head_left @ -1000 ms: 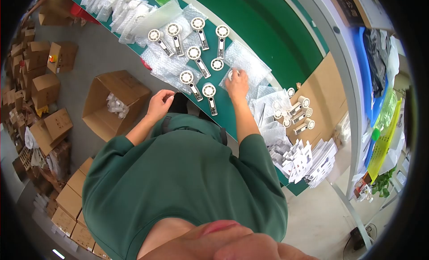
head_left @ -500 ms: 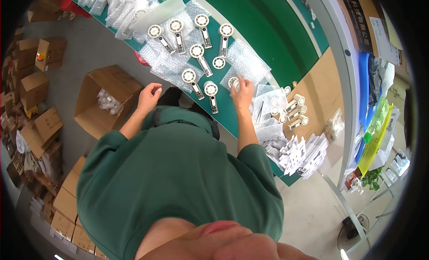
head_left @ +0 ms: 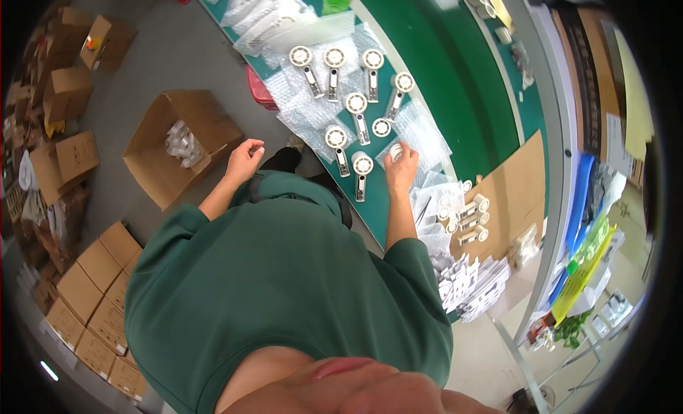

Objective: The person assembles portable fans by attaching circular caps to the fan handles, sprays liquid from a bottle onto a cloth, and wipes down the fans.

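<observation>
My right hand (head_left: 403,169) is over the bubble wrap (head_left: 421,133), its fingertips closed on a round white part (head_left: 395,153). Held away from the green table's near edge, my left hand (head_left: 245,161) is loosely curled, thumb and fingers apart, with nothing visible in it. Several white handheld fans with round heads lie on the table and bubble wrap to the left of my right hand, the nearest fan (head_left: 362,173) close to the edge. A loose round white piece (head_left: 381,127) sits just beyond my right hand.
More fans (head_left: 472,218) lie at right by a cardboard sheet (head_left: 514,193), near tweezers (head_left: 424,209) and folded papers (head_left: 473,286). Bubble bags (head_left: 267,19) and a green bottle (head_left: 336,0) are at the far left. An open carton (head_left: 160,179) stands on the floor.
The view has turned, moving the table and fans rightward in the picture. My right hand stays at the round white part. My left hand remains off the table, its fingers loosely bent.
</observation>
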### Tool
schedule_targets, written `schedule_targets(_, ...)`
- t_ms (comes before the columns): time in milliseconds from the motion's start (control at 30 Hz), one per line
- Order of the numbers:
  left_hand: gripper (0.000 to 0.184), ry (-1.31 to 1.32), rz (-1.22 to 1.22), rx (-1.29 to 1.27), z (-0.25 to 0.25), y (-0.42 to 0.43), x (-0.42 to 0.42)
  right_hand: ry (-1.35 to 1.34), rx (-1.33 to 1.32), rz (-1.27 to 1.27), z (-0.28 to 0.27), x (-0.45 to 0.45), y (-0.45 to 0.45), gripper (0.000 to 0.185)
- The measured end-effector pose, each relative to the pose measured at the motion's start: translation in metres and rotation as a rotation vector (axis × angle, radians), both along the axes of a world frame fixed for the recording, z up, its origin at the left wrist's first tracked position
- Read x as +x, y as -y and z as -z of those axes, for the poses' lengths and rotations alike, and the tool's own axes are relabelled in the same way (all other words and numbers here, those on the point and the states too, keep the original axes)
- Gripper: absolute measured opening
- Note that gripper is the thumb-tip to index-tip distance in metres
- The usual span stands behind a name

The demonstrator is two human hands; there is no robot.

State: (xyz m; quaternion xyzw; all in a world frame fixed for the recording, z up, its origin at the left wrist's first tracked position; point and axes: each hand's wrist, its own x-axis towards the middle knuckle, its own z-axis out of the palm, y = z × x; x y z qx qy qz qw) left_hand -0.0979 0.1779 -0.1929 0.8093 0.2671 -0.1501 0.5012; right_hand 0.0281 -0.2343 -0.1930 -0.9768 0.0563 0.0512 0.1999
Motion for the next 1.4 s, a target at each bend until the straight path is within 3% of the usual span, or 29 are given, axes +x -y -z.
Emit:
schedule_targets(100, 0.026, -0.022, -0.049, 0.029, 0.013, -0.009, -0.022, 0.066, 0.095, -0.037, 0.008, 0.027, -0.029, 0.054)
schedule_targets(200, 0.026, -0.03, -0.098, 0.087, 0.017, -0.019, -0.043, 0.041, 0.073, 0.015, 0.049, 0.042, -0.041, 0.06)
schedule_targets(300, 0.027, -0.045, -0.19, 0.091, 0.013, -0.024, -0.065, 0.049, -0.099, 0.035, 0.082, 0.05, -0.04, 0.07)
schedule_targets(367, 0.027, -0.064, -0.226, 0.073, 0.021, -0.028, -0.082, -0.063, -0.127, 0.154, 0.049, 0.053, -0.063, 0.074)
schedule_targets(667, 0.028, -0.029, -0.399, 0.077, 0.034, -0.021, -0.125, -0.146, -0.162, 0.096, 0.066, 0.059, -0.05, 0.083)
schedule_targets(833, 0.027, -0.037, -0.308, 0.114, 0.043, -0.023, -0.129, -0.024, -0.126, -0.139, 0.089, 0.049, -0.024, 0.083)
schedule_targets(867, 0.027, -0.016, -0.3, 0.122, 0.044, -0.023, -0.128, -0.083, -0.116, -0.17, 0.069, 0.051, -0.031, 0.083)
schedule_targets(967, 0.027, -0.062, -0.279, 0.042, 0.037, -0.021, -0.114, -0.104, 0.038, 0.008, 0.053, 0.049, -0.04, 0.073)
schedule_targets(1133, 0.026, 0.094, 0.002, 0.067, -0.015, 0.012, -0.037, -0.07, 0.209, 0.132, 0.021, 0.028, -0.034, 0.073)
schedule_targets(1300, 0.032, 0.153, 0.239, -0.347, -0.031, 0.12, 0.049, 0.067, 0.359, 0.183, -0.023, -0.016, -0.004, 0.065)
schedule_targets(1400, 0.041, -0.13, 0.317, -0.769, -0.044, 0.205, 0.083, 0.137, 0.405, 0.11, -0.072, -0.055, 0.013, 0.063)
